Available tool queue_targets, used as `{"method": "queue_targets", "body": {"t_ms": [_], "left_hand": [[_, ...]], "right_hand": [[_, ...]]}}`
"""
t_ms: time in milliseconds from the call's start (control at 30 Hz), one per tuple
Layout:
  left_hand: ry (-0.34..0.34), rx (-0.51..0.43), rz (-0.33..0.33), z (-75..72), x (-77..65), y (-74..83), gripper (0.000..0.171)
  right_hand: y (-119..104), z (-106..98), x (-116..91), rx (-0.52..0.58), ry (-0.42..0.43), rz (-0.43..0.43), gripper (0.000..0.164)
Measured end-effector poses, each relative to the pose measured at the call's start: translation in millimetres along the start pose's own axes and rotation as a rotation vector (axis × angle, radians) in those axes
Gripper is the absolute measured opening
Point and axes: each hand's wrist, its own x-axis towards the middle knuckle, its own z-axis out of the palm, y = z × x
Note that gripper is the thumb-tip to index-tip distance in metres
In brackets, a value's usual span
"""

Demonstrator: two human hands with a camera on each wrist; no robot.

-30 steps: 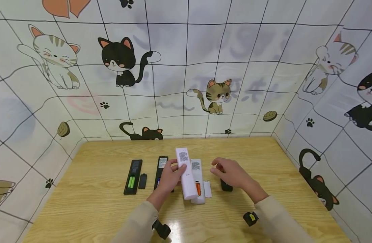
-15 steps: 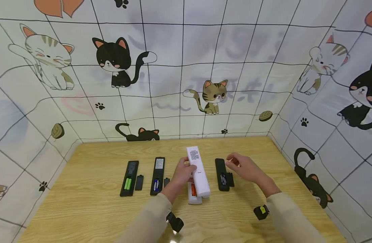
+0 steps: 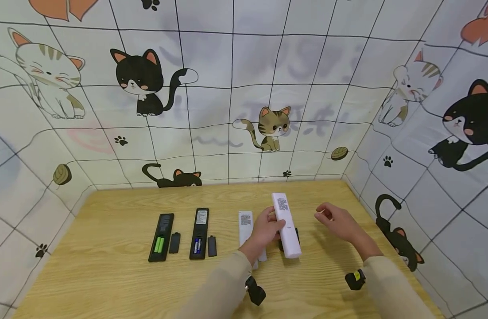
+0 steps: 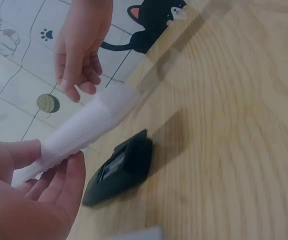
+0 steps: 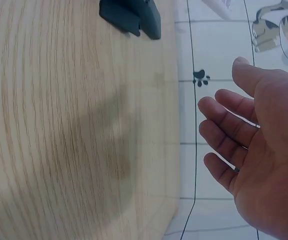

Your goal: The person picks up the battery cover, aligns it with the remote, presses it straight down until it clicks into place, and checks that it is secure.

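My left hand (image 3: pixel 265 230) grips a white remote control (image 3: pixel 287 230) between thumb and fingers, its labelled back toward the head camera. In the left wrist view the same white remote (image 4: pixel 89 122) is held above the table, with a dark remote (image 4: pixel 121 167) lying below it. From the head, the held remote covers most of that dark remote (image 3: pixel 297 235). My right hand (image 3: pixel 341 223) hovers to the right, fingers loosely bent around nothing. A second white remote (image 3: pixel 245 223) lies partly hidden under my left wrist.
On the wooden table (image 3: pixel 120 283), to the left, lie a black remote (image 3: pixel 162 228) with green batteries and another black remote (image 3: pixel 200 226) with blue ones. Their loose battery covers, one dark cover (image 3: pixel 174 243) and another (image 3: pixel 212 246), sit alongside. A cat-patterned wall (image 3: pixel 212 110) rises behind.
My left hand has carried the white remote rightward, from over the second white remote to over the dark one. My right hand has also shifted right, away from the dark remote.
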Motion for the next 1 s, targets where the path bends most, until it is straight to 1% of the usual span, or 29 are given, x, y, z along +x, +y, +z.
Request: {"method": "queue_targets", "body": {"t_ms": [167, 333, 500, 567, 667, 833, 900, 1000], "left_hand": [[0.013, 0.044, 0.036, 28.2, 3.4, -5.3, 0.053], [0.031, 0.066, 0.028, 51.9, 5.2, -6.8, 0.053], [0.087, 0.157, 0.020, 71.6, 7.5, -6.1, 0.050], [0.116, 0.183, 0.016, 76.3, 8.2, -6.2, 0.047], [0.139, 0.195, 0.010, 84.6, 8.6, -7.2, 0.042], [0.119, 0.187, -0.008, 96.4, 9.1, -9.9, 0.047], [0.114, 0.197, -0.010, 98.0, 9.7, -11.1, 0.050], [0.120, 0.228, -0.018, 96.8, 10.3, -13.4, 0.047]], "right_hand": [[10.9, -9.0, -6.4, -0.008, 0.019, 0.031, 0.037], [20.6, -14.1, -12.5, -0.015, 0.035, 0.056, 0.035], [29.3, -17.3, -16.8, -0.014, 0.018, 0.077, 0.037], [30.2, -16.8, -16.6, -0.015, 0.008, 0.090, 0.037], [30.4, -16.9, -17.5, -0.008, 0.010, 0.099, 0.035], [30.0, -14.8, -19.7, 0.020, 0.005, 0.115, 0.033], [30.3, -12.5, -20.0, 0.031, 0.000, 0.120, 0.034], [30.7, -8.6, -19.1, 0.045, -0.003, 0.126, 0.036]]}}
